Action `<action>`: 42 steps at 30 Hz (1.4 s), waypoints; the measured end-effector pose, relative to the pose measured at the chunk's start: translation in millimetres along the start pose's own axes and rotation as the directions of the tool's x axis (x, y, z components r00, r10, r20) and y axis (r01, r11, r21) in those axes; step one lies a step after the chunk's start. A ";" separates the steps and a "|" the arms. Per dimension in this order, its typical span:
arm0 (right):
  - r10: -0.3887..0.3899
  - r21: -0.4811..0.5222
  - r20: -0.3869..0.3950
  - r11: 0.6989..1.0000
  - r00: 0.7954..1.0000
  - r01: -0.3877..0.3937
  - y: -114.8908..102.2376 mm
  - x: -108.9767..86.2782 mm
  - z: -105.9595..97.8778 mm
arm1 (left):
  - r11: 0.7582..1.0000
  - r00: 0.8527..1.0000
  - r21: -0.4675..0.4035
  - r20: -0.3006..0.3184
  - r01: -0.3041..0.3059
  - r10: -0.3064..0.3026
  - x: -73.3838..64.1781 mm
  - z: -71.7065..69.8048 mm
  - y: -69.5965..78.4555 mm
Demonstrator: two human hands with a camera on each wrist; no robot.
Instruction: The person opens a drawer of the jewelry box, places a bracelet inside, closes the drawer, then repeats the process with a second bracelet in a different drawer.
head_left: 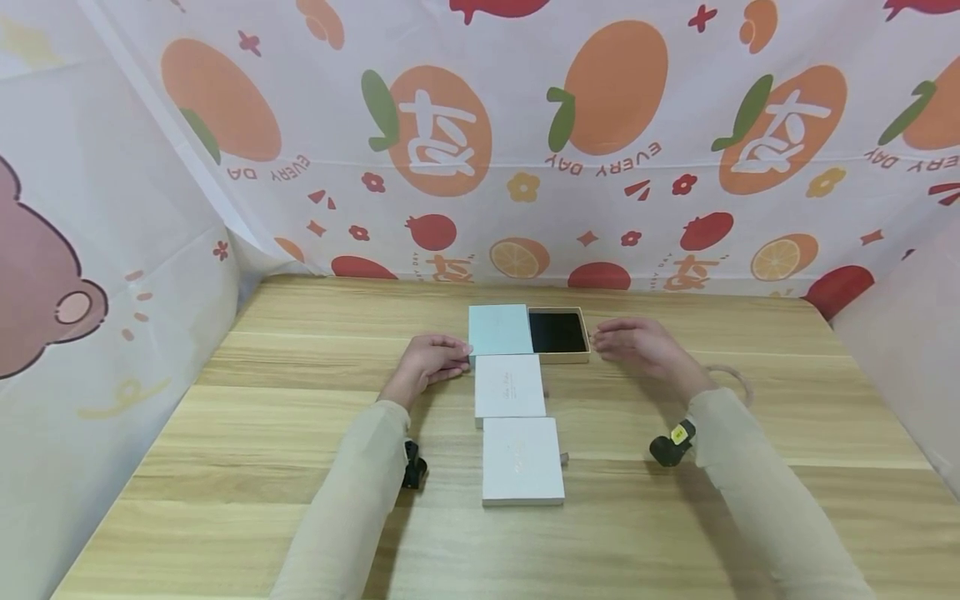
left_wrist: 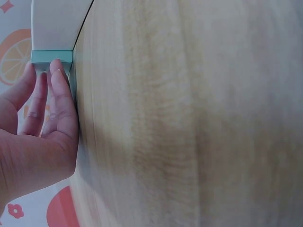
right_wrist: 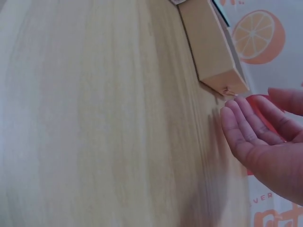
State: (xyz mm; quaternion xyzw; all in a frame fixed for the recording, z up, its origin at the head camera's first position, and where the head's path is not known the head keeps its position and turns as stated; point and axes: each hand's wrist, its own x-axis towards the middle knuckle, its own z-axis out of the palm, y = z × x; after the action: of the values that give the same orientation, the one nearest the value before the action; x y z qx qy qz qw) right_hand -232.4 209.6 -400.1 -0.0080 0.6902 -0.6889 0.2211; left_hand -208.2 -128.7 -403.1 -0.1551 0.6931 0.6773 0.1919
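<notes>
A pale blue flat box (head_left: 498, 329) lies at the back of the group, its tan drawer (head_left: 586, 357) out to the right with a black interior (head_left: 558, 332). My left hand (head_left: 431, 364) rests at the left end of this box. In the left wrist view its fingertips (left_wrist: 57, 64) touch the teal end (left_wrist: 51, 55), fingers mostly straight. My right hand (head_left: 633, 340) is just beyond the drawer's outer end, fingers extended and holding nothing. In the right wrist view a small ribbon pull (right_wrist: 228, 90) sticks out of the drawer front, close to the fingertips.
Two white boxes (head_left: 510, 386), (head_left: 522, 460) with ribbon tabs lie in line in front of the blue one on the wooden table (head_left: 315, 467). A fruit-print cloth (head_left: 525, 217) hangs behind. A beige ring-shaped thing (head_left: 738, 379) shows by the right forearm.
</notes>
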 end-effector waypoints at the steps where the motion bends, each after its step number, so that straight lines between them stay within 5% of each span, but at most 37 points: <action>1: 0.003 0.011 -0.001 1.000 1.000 -0.003 -0.9 -1.6 -0.7 | 1.000 1.000 -0.001 0.000 0.000 0.000 0.0 -0.1 0.1; 27: -0.048 0.035 -0.027 0.998 0.998 0.049 -1.7 -61.5 -65.5 | 1.000 1.000 0.001 -0.004 0.012 -0.012 2.4 -0.7 -0.9; 36: -0.018 0.125 -0.034 0.992 0.999 0.022 -1.0 -80.5 -92.3 | 1.000 1.000 0.008 -0.005 0.015 -0.015 2.8 -1.6 -0.4; 42: -0.067 0.118 -0.061 0.990 0.996 0.074 4.4 -91.6 -106.8 | 1.000 1.000 0.008 0.001 0.015 -0.015 2.9 -1.1 0.0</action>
State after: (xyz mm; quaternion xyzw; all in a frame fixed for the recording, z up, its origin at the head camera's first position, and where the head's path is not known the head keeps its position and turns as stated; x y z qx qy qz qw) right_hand -182.2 339.9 -382.4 0.0005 0.6529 -0.7365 0.1768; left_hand -210.8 -129.7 -404.5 -0.1594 0.6946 0.6730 0.1980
